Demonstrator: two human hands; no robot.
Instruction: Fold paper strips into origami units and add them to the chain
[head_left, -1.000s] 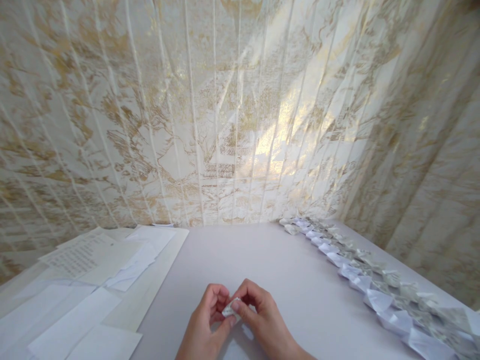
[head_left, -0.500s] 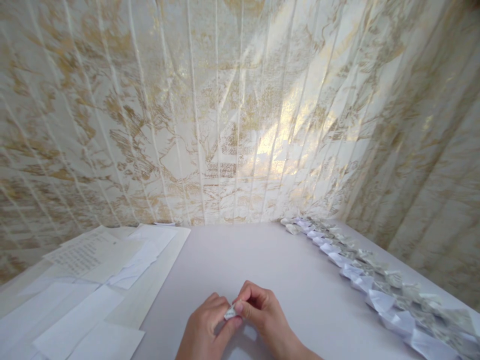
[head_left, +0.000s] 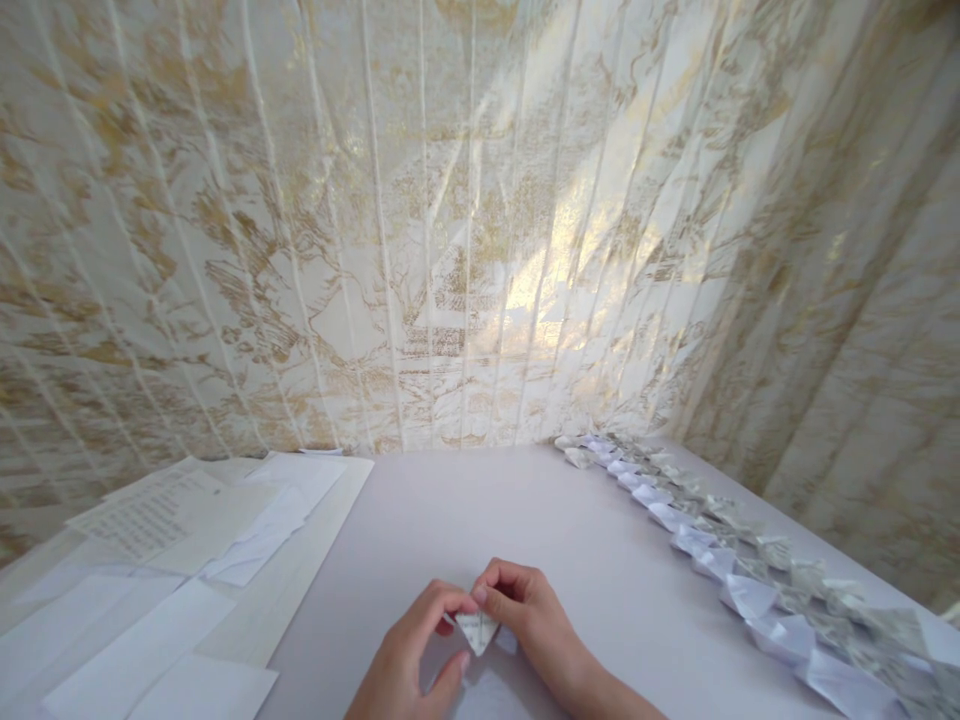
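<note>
Low in the middle of the view, both my hands pinch one small folded piece of printed paper (head_left: 478,630) just above a pale grey table (head_left: 525,520). My left hand (head_left: 409,660) grips it from the left with thumb below and fingers curled over the top. My right hand (head_left: 525,615) holds its upper right edge with fingertips pressed together. The paper shows as a small downward-pointing triangle between the fingertips.
A long double row of several folded paper pieces (head_left: 720,560) runs along the table's right side toward the far edge. Loose white and printed sheets (head_left: 172,530) lie stacked at the left. A cream-and-gold curtain (head_left: 465,220) hangs behind and to the right.
The folded paper has turned and opened into a larger triangle between my fingertips. My left hand's fingers have lifted over its top; both hands stay in the same spot.
</note>
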